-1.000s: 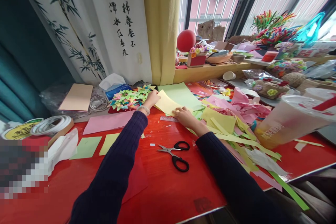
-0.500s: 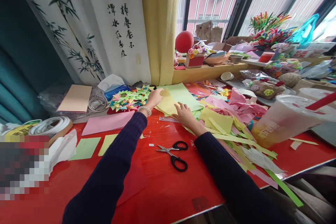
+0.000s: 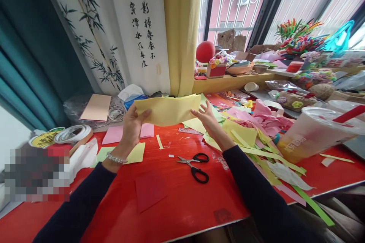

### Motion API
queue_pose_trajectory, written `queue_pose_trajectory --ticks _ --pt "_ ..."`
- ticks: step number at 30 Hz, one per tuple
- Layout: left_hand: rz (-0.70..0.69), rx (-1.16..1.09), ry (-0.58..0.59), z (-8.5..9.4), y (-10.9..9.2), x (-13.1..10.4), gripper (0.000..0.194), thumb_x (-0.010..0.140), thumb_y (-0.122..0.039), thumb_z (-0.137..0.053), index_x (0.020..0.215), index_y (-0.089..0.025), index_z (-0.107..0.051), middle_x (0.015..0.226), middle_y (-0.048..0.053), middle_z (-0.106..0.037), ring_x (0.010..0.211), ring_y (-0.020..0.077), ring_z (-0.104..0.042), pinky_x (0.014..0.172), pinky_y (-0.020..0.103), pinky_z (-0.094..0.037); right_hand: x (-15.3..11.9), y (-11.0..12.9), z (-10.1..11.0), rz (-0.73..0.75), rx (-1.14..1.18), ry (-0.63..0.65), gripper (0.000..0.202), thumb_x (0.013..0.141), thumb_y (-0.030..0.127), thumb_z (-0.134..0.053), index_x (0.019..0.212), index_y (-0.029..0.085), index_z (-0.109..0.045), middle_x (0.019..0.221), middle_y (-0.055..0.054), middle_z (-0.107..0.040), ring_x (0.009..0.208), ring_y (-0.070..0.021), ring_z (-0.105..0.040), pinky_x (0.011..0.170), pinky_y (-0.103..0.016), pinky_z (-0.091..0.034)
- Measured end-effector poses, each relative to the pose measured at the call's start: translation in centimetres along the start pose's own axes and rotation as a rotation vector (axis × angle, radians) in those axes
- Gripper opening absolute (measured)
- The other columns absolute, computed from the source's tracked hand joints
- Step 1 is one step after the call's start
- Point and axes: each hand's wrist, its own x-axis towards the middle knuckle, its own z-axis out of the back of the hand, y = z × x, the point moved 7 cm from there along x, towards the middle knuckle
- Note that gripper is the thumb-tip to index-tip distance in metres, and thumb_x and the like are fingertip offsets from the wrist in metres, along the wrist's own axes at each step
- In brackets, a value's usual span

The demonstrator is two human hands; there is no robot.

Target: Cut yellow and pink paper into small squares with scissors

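A yellow sheet of paper point(image 3: 168, 111) is held up off the table, its long side running left to right. My left hand point(image 3: 132, 127) is closed on its left end, thumb in front. Beside the right end is my right hand point(image 3: 209, 121), its fingers spread apart; the thumb tip is at the paper's edge, and I cannot tell if it touches. Below lie scissors point(image 3: 194, 165) with black handles. A red paper square point(image 3: 149, 191) rests in front of me. Pink paper point(image 3: 112, 135) and a yellow square point(image 3: 136, 153) are partly behind my left forearm.
To the right is a heap of paper strips point(image 3: 256, 148) with crumpled pink paper point(image 3: 270, 117), next to a plastic drink cup point(image 3: 302, 133) with a red straw. White tape rolls point(image 3: 70, 133) sit at the left. A ruler point(image 3: 189, 131) lies beyond the scissors. Crafts crowd the windowsill point(image 3: 222, 81).
The yellow paper has been lifted from the far stack and brought up, left and nearer. My left hand moved left with it. The view has shifted, baring the red square.
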Motion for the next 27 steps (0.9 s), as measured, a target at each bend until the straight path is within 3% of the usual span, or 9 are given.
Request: queue_pose_trajectory --ticks 2,5,7,10,15,20,27 --pt "0.033 -0.009 -0.05 1.3 0.3 -1.5 0.03 0.073 -0.027 -0.063 0.102 -0.024 -0.056 0.104 0.002 -0.064 0.097 0.0188 -0.06 0.083 0.032 -0.049 -0.5 -0.1 -0.8 -0.045 0.138 0.123 0.074 0.08 0.044 -0.055 0.139 0.017 -0.02 0.133 -0.019 -0.043 0.116 -0.025 -0.049 0.087 -0.038 -0.047" --pt "0.108 -0.022 -0.053 2.2 1.3 -3.2 0.03 0.071 -0.028 -0.065 0.099 -0.023 -0.056 0.104 0.003 -0.064 0.096 0.0194 -0.06 0.083 0.033 -0.049 -1.7 0.5 -2.5 -0.01 0.31 0.4 0.045 0.079 0.041 -0.057 0.116 0.016 -0.051 0.11 -0.011 -0.062 0.099 -0.0215 -0.059 0.084 -0.036 -0.047" --pt "0.154 -0.031 -0.035 2.7 2.3 -4.2 0.03 0.07 -0.029 -0.066 0.097 -0.023 -0.055 0.099 0.003 -0.064 0.091 0.0193 -0.06 0.079 0.033 -0.05 -2.2 0.4 -2.5 0.004 0.334 0.396 0.032 0.077 0.038 -0.059 0.1 0.016 -0.057 0.098 -0.007 -0.065 0.092 -0.0194 -0.06 0.083 -0.035 -0.047" --pt "0.269 0.021 0.062 2.9 4.4 -5.7 0.029 0.069 -0.031 -0.066 0.094 -0.022 -0.055 0.091 0.002 -0.063 0.086 0.0197 -0.06 0.075 0.032 -0.05 -2.8 -0.7 -1.8 -0.003 0.315 0.264 0.025 0.074 0.035 -0.062 0.089 0.018 -0.054 0.091 -0.004 -0.064 0.087 -0.0175 -0.059 0.082 -0.034 -0.046" --pt "0.391 0.16 0.249 2.8 7.0 -7.3 0.044 0.069 -0.035 -0.065 0.107 -0.019 -0.049 0.099 0.005 -0.061 0.096 0.0234 -0.057 0.082 0.037 -0.046 -4.3 -2.8 -2.0 -0.02 0.286 0.246 0.035 0.072 0.034 -0.064 0.1 0.021 -0.048 0.097 -0.005 -0.063 0.09 -0.0186 -0.058 0.081 -0.035 -0.046" --pt "0.388 0.151 0.263 2.7 6.8 -7.4 0.044 0.075 -0.032 -0.058 0.115 -0.02 -0.043 0.107 0.005 -0.056 0.102 0.0208 -0.052 0.088 0.033 -0.042 -4.7 -3.2 -2.3 -0.011 0.289 0.272 0.03 0.073 0.035 -0.062 0.098 0.021 -0.054 0.103 -0.006 -0.061 0.096 -0.0204 -0.056 0.089 -0.037 -0.042" --pt "0.415 0.223 0.223 2.9 6.7 -7.5 0.048 0.075 -0.031 -0.059 0.118 -0.02 -0.04 0.1 0.004 -0.053 0.096 0.0188 -0.052 0.085 0.03 -0.042 -5.1 -3.0 -1.9 -0.075 0.34 0.303 0.058 0.072 0.031 -0.065 0.123 0.025 -0.039 0.096 -0.003 -0.059 0.091 -0.0185 -0.057 0.083 -0.034 -0.045"
